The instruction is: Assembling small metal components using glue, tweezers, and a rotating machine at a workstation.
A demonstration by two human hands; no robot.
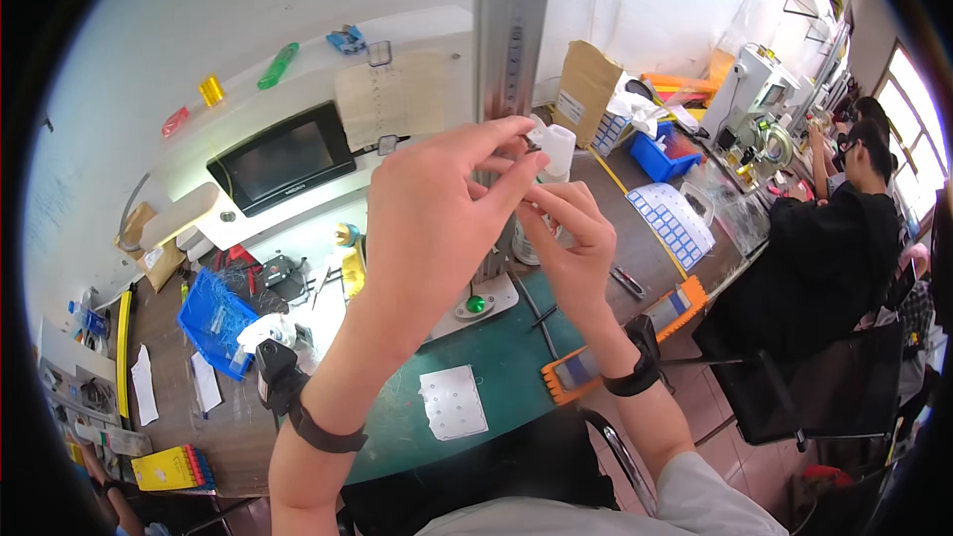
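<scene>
Both my hands are raised in front of an upright metal column (512,30) with a scale along it. My left hand (429,206) pinches thumb and forefinger together on a small dark piece (533,146), too small to name. Close beside it, my right hand (576,238) is also pinched, its fingertips nearly meeting the left thumb; what they hold, if anything, I cannot make out. Below the hands, a green round part (476,305) sits on the column's pale base. A white dotted paper (455,403) lies on the green mat (397,415).
Left of me are a blue tray (213,323) of fine strands and a dark screen (283,161). An orange-edged strip (625,339) lies at the bench's right front. Another blue bin (659,155) stands farther right. A person in black (834,228) sits beyond it.
</scene>
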